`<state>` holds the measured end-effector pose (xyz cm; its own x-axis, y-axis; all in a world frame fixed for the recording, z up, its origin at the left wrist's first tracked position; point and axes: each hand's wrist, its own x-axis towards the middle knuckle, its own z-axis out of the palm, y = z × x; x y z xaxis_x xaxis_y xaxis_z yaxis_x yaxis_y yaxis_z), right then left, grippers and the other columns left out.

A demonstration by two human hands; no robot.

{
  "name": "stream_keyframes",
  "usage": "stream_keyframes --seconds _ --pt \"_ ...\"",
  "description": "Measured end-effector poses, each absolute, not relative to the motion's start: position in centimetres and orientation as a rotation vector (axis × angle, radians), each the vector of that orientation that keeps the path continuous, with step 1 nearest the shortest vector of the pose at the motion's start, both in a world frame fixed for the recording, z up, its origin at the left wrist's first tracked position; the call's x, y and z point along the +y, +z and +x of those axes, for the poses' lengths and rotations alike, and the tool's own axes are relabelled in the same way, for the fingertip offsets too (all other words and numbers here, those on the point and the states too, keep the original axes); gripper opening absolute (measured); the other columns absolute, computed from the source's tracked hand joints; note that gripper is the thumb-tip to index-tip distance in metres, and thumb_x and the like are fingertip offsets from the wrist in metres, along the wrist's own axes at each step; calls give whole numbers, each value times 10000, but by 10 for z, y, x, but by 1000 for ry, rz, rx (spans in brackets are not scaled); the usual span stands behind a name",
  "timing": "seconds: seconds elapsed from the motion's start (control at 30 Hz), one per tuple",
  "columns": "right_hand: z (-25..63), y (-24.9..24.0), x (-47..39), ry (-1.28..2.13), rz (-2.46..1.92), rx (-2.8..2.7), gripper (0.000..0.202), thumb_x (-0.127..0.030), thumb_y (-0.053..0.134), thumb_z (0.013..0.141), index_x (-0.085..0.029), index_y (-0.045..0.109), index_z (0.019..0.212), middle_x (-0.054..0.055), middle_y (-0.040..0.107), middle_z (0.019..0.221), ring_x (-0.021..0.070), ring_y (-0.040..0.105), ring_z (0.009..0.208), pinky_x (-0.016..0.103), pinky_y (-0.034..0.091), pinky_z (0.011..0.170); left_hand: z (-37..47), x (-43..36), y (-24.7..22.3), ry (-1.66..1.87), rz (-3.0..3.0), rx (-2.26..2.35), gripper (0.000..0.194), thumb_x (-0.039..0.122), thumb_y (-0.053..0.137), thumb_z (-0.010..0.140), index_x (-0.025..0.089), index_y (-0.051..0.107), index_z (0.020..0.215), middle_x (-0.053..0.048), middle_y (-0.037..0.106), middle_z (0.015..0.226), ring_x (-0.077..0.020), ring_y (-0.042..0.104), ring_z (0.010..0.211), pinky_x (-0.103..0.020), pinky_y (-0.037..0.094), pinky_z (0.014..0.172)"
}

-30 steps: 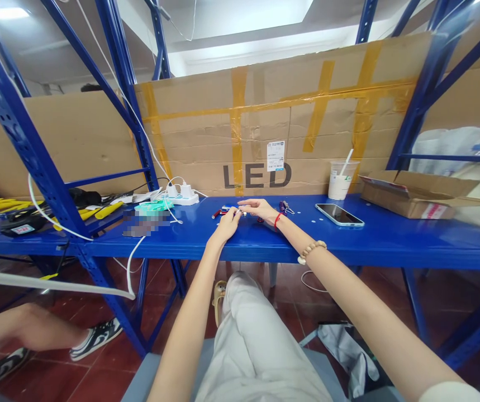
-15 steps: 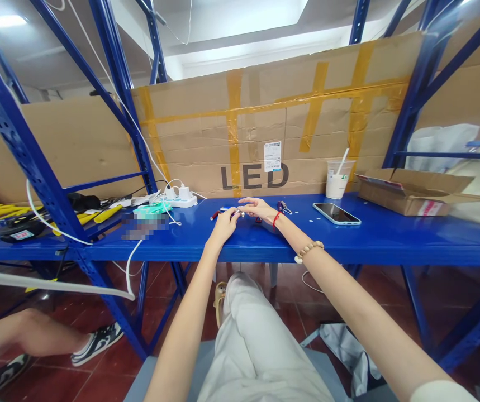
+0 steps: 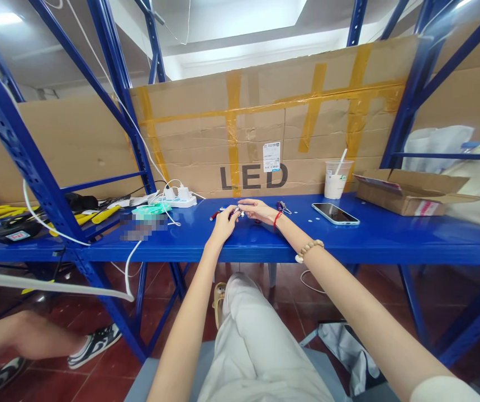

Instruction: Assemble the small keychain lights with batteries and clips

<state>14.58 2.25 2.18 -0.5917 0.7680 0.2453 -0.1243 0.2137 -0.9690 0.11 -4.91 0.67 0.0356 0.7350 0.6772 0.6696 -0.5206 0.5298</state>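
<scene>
A small metallic piece [image 3: 241,213] is pinched at the fingertips of the left hand [image 3: 224,224], with thumb and fingers drawn together on it. The fingertips of the right hand [image 3: 260,210] are brought up against the same spot from the other side, but whether the piece is also clamped there cannot be told, as it is too small and partly covered. Compared with half a second ago, more of a dark, silvery surface is shown at the left fingertips and less of the blue patch beside them; from this it is judged that the piece has been turned or shifted slightly within the grip. Both hands are kept at nearly the same place over the near half of the blue shelf [image 3: 189,237], so the handling is judged to be fine fingertip adjustment, with nothing carried across the surface. Just left of the left hand, a short red item [image 3: 214,215] is left lying, as before. Beyond the right wrist, a bunch of small trinkets [image 3: 283,207] is seen, its parts too small to be made out. Farther right, a phone [image 3: 335,213] is laid flat, with a straw-topped cup [image 3: 335,184] standing behind it and an open carton [image 3: 411,192] well apart from the hands. To the left, a white power strip [image 3: 184,199] is set near the cardboard [image 3: 189,151].
</scene>
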Motion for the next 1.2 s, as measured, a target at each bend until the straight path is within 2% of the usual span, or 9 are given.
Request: stream_keyframes --seconds 0.23,0.5,0.67,0.83,0.9,1.07,1.2 --pt "143 18 23 1363 -624 -1745 461 -455 778 479 -138 668 796 -16 567 648 55 421 561 214 308 513 1 -47 5 1431 2236 1397 232 255 395 871 153 573 763 22 534 578 -104 494 574 -201 397 611" --pt "143 16 24 1207 -633 -1832 475 -558 744 444 -145 545 568 -37 509 543 57 400 518 226 294 503 0 -44 2 1380 2234 1420 226 250 412 859 144 612 869 17 559 572 -112 510 544 -212 413 575" --pt "143 15 28 1118 -667 -1908 487 -586 726 446 -147 532 530 -41 490 495 56 370 482 232 261 478 -1 -42 1 1372 2248 1509 225 224 449 842 130 652 863 -21 638 648 -142 574 613 -243 449 654" --pt "144 13 32 1061 -720 -1963 445 -550 728 493 -132 579 532 -33 490 488 57 360 470 232 229 462 -2 -41 0 1371 2269 1598 209 174 498 817 131 668 930 -81 698 868 -192 625 817 -295 452 809" --pt "145 13 32 1046 -734 -1968 429 -534 730 508 -128 594 532 -35 480 483 57 355 471 233 226 464 -3 -41 0 1374 2264 1636 214 170 515 809 144 671 953 -84 702 897 -207 626 857 -312 450 830" --pt "146 18 26 1082 -752 -1963 423 -536 719 527 -123 635 564 -25 485 483 68 379 497 235 253 481 -5 -41 1 1373 2240 1676 204 174 520 815 166 687 933 -53 706 769 -192 638 801 -303 461 819" --pt "147 19 25 1153 -779 -1957 420 -525 730 512 -120 641 582 -21 484 494 64 364 496 232 251 471 -5 -40 0 1367 2242 1632 217 168 521 816 164 681 963 -49 708 793 -169 634 740 -297 464 821"
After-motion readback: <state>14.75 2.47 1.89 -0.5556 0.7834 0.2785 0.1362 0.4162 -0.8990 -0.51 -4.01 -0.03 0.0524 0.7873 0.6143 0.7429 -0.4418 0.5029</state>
